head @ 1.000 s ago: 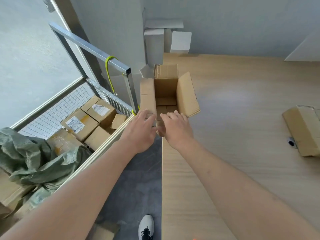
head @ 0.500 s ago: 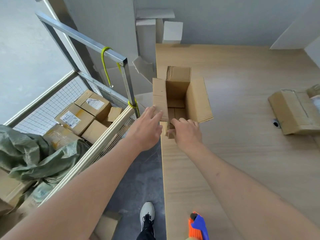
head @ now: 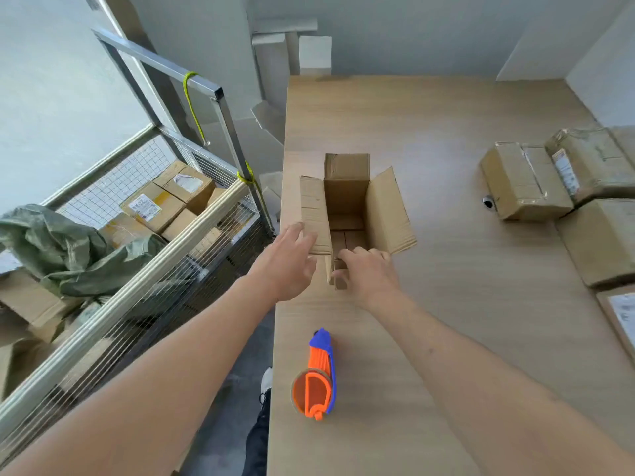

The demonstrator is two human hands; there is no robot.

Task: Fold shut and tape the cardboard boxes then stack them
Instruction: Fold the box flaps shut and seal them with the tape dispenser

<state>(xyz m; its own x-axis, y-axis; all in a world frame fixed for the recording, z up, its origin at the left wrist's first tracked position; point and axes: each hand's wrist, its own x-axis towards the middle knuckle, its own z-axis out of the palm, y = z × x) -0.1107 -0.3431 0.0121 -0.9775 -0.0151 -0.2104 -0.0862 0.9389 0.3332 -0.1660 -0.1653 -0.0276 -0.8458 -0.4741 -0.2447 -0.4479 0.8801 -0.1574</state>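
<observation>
On the table: an open cardboard box point(head: 347, 197) is standing near the left edge of the wooden table point(head: 429, 132), with its top flaps sticking up and out.
Box flaps: the left flap point(head: 314, 216) is standing almost straight up, the right flap point(head: 390, 211) is leaning out to the side, and the far flap point(head: 347, 165) is pointing up at the back.
Left hand: the left hand point(head: 287, 266) is reaching to the left flap, and its stretched fingers are touching the flap's near end without curling round it.
Right hand: the right hand point(head: 369, 273) is sitting at the near side of the box, and its curled fingers are gripping the near flap point(head: 338, 276).
Tape tool: an orange and blue tape dispenser point(head: 316, 376) is lying on the table close to the person, well apart from the box, with nobody holding it.
Other boxes: some taped boxes point(head: 556, 173) are sitting together at the right side of the table.
Beside the table: a metal wire cart point(head: 154, 255) is holding more cardboard boxes point(head: 165, 204) and a green bag point(head: 68, 249).
</observation>
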